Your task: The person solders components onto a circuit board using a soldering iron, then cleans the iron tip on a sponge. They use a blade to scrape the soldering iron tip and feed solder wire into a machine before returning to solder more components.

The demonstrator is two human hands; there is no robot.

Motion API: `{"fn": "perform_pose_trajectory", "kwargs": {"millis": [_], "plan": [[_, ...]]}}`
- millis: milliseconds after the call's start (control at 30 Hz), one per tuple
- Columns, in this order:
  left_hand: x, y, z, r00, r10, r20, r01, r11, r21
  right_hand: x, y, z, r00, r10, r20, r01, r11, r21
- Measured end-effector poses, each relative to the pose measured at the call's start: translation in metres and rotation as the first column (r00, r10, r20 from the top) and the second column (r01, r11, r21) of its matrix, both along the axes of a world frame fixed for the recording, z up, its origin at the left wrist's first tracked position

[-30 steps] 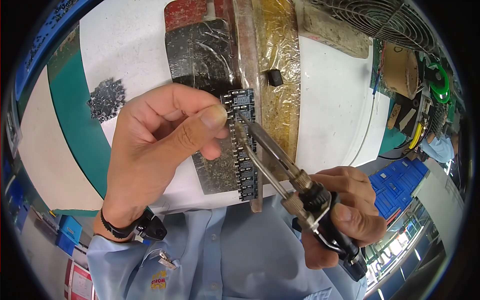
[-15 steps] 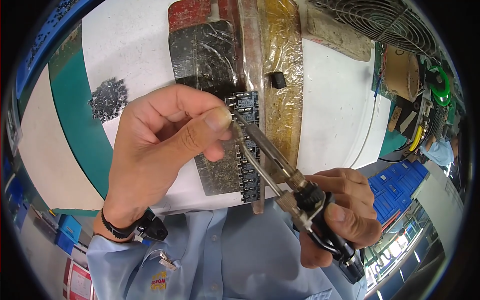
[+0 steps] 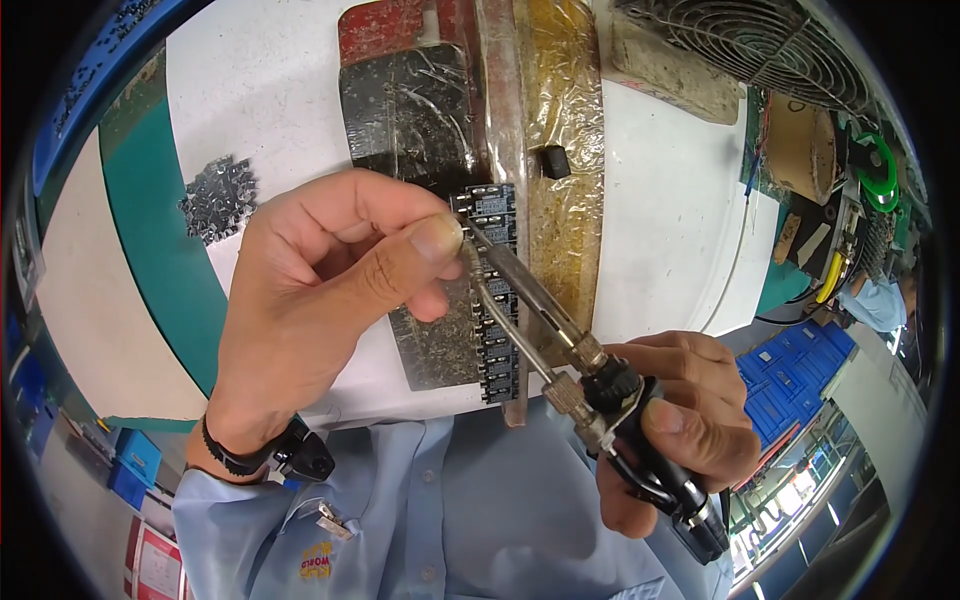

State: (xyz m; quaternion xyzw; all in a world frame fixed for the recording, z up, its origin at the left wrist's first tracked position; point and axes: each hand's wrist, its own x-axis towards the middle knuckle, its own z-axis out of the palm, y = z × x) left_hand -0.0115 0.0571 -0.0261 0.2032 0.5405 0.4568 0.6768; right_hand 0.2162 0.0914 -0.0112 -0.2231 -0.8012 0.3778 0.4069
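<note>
My right hand (image 3: 695, 410) is wrapped round the black handle of a soldering iron (image 3: 530, 295), its thumb lying along the top. The metal barrel slants far and left, with a thin bent tube (image 3: 510, 325) beside it, and the two converge by my left fingertips. My left hand (image 3: 320, 270) has thumb and forefinger drawn together in a pinch at the left edge of a row of small black components (image 3: 497, 355); I cannot tell what, if anything, sits between them. The row runs from far to near along a raised clear strip (image 3: 503, 120), and the iron's tip is near its far end. Left of the strip lies a black panel (image 3: 405, 115), with a red one (image 3: 380, 30) beyond it; to the right runs a yellowish, film-covered band (image 3: 565, 80) carrying a small black block (image 3: 554, 161). On the white worktop (image 3: 670, 180), farther left than my left hand, is a pile of small dark parts (image 3: 220, 198). A fan grille (image 3: 770, 45) stands at far right.
</note>
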Motion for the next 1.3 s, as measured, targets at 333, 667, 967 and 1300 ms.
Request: {"fn": "perform_pose_trajectory", "kwargs": {"millis": [333,667,967,1300], "plan": [[0.000,-0.002,-0.002,1.000,-0.014,-0.009,0.014,1.000,0.010,0.003,-0.007,0.000,1.000,-0.025,-0.014,0.025,1.000,-0.019],[-0.002,-0.002,-0.002,1.000,-0.008,-0.011,0.008,1.000,0.003,-0.001,-0.001,0.001,0.999,-0.007,-0.050,0.004,0.999,-0.047],[-0.008,-0.008,-0.009,0.993,0.041,-0.114,-0.042,0.999,-0.011,0.017,0.003,-0.009,0.989,-0.066,-0.133,0.057,0.996,-0.069],[-0.005,-0.004,-0.017,1.000,0.012,-0.020,-0.011,0.997,0.072,0.010,-0.016,-0.025,0.994,0.030,-0.108,-0.034,0.999,-0.028]]}}
